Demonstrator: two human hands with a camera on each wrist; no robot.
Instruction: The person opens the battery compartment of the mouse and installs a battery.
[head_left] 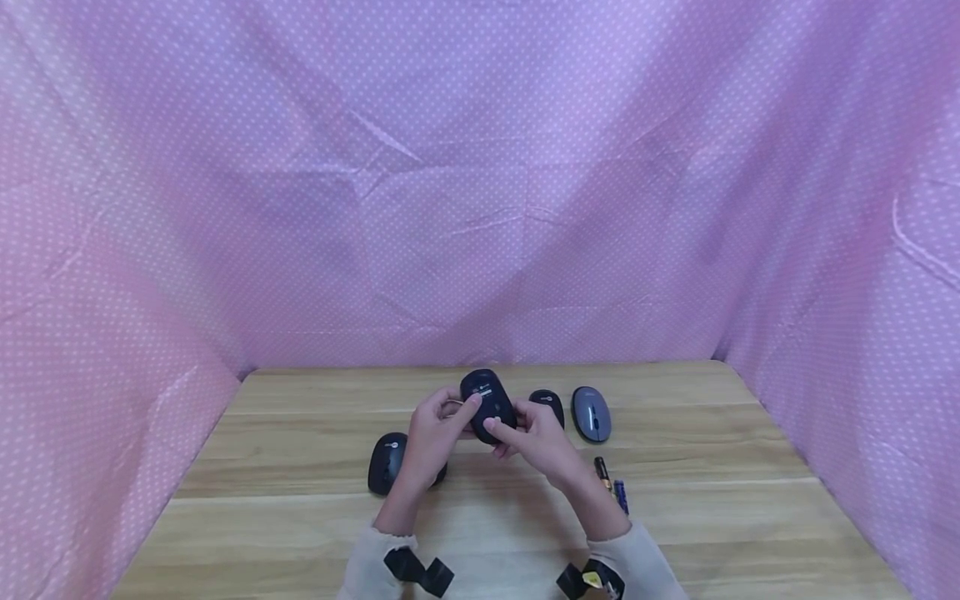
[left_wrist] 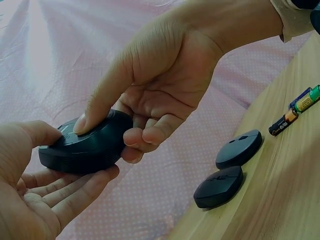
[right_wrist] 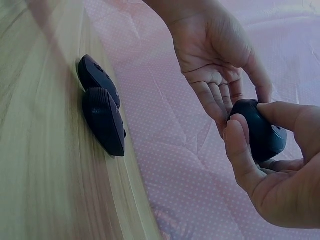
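A black computer mouse (head_left: 487, 404) is held up above the table between both hands, its labelled underside facing the head camera. My left hand (head_left: 433, 435) grips its left side, thumb on the underside. From the other side my right hand (head_left: 545, 442) holds it, with the thumb also pressing on the underside. In the left wrist view the fingers of the left hand (left_wrist: 30, 185) support the mouse (left_wrist: 87, 145) from below. The right wrist view shows the right hand (right_wrist: 280, 170) curled round the mouse (right_wrist: 257, 130).
A black mouse (head_left: 386, 463) lies at the left, with another dark one (head_left: 441, 475) partly hidden behind the left wrist. Right of the hands lie a black mouse (head_left: 547, 403) and a grey mouse (head_left: 592, 414). Several batteries (head_left: 602, 471) lie beside the right forearm. Pink dotted cloth (head_left: 480, 208) surrounds the wooden table (head_left: 285, 417).
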